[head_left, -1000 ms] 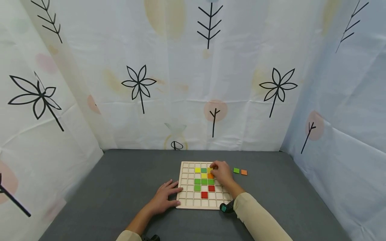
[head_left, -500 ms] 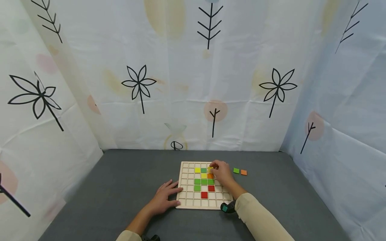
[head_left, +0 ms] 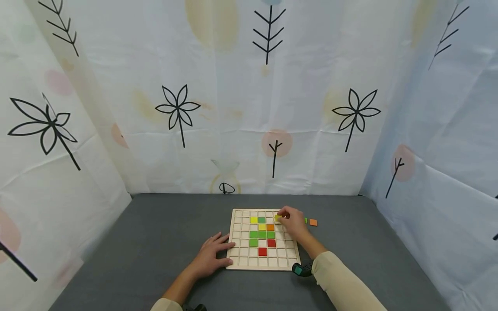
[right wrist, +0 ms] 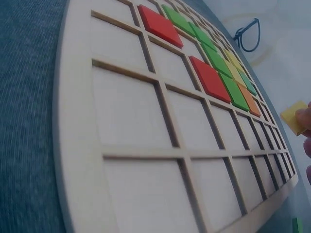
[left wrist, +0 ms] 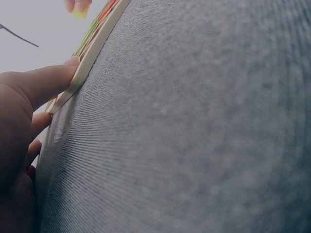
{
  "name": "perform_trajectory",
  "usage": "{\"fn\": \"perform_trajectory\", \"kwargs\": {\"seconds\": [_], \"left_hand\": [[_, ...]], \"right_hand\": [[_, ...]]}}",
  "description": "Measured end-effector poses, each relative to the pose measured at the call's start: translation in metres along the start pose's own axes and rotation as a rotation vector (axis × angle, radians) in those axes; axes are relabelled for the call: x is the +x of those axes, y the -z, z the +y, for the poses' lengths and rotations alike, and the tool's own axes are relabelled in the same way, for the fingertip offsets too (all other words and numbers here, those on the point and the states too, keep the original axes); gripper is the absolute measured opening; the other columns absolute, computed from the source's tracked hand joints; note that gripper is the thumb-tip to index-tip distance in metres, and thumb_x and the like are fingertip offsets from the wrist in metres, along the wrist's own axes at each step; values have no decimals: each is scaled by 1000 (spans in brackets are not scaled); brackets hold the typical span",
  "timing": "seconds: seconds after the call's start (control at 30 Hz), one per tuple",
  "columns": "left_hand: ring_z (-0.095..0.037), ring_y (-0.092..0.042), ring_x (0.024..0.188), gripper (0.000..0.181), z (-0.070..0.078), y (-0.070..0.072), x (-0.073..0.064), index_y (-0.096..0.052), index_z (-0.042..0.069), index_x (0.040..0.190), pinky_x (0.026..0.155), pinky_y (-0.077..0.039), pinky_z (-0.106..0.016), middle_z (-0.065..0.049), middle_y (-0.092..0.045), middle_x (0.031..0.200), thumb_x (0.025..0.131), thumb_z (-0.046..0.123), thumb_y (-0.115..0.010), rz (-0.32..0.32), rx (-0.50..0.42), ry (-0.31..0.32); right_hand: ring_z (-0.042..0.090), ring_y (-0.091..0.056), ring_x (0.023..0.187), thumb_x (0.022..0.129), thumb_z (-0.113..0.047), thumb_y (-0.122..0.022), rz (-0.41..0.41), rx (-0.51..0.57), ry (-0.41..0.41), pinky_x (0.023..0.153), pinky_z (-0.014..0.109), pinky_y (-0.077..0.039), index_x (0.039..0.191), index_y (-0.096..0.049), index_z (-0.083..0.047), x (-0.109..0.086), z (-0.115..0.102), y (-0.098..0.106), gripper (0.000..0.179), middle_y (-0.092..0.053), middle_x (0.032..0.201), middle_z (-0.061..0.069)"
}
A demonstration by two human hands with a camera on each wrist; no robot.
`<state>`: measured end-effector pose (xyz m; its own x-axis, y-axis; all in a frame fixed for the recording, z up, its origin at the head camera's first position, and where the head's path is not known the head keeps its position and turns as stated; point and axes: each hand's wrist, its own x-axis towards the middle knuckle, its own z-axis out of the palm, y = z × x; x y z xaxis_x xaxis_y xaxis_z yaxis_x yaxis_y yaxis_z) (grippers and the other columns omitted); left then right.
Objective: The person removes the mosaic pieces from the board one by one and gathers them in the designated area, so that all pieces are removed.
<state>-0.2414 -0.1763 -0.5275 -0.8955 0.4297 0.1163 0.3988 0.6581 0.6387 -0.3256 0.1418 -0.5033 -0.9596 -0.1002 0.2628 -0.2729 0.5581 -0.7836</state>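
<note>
Right hand, head view: the right hand [head_left: 293,221] pinches a yellow tile [head_left: 277,218] over the far right part of the board [head_left: 244,261]; a slack pinch could drop it askew.
Loose tiles, head view: a green tile [head_left: 306,220], partly hidden by that hand, and an orange tile [head_left: 313,222] lie beside the board on the table [head_left: 155,242]; a low sweep rightward could scatter them.
Left hand, head view: the left hand [head_left: 210,255] has its fingers spread, holding nothing, thumb and forefinger at the board's left edge.
Board rim, left wrist view: the thumb [left wrist: 53,80] rests on the rim [left wrist: 95,50]; an uneven push there might slide the board and spoil aim.
Yellow tile, right wrist view: it tilts in the fingertips, clear of the board; released so, a corner could catch on the dividers [right wrist: 141,153].
</note>
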Motion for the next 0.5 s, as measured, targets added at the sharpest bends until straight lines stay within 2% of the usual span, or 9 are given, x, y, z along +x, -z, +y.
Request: {"fn": "perform_trajectory", "kwargs": {"seconds": [0.33, 0.5], "left_hand": [[-42, -25, 141, 57, -3, -1, 0, -63, 14, 132, 108, -15, -66, -14, -44, 147, 84, 43, -72, 0, 9, -2], [-42, -25, 141, 56, -3, 0, 0, -63, 15, 132, 108, -14, -66, -13, -44, 148, 85, 44, -72, -2, 11, 2]], "right_hand": [[18, -55, 74, 86, -2, -71, 67, -26, -40, 66, 34, -46, 93, -69, -6, -6, 14, 15, 8, -62, 82, 0], [18, -56, 72, 86, -3, -71, 95, -45, -48, 62, 34, -46, 92, -70, -6, -10, 17, 24, 7, -62, 82, 1]]}}
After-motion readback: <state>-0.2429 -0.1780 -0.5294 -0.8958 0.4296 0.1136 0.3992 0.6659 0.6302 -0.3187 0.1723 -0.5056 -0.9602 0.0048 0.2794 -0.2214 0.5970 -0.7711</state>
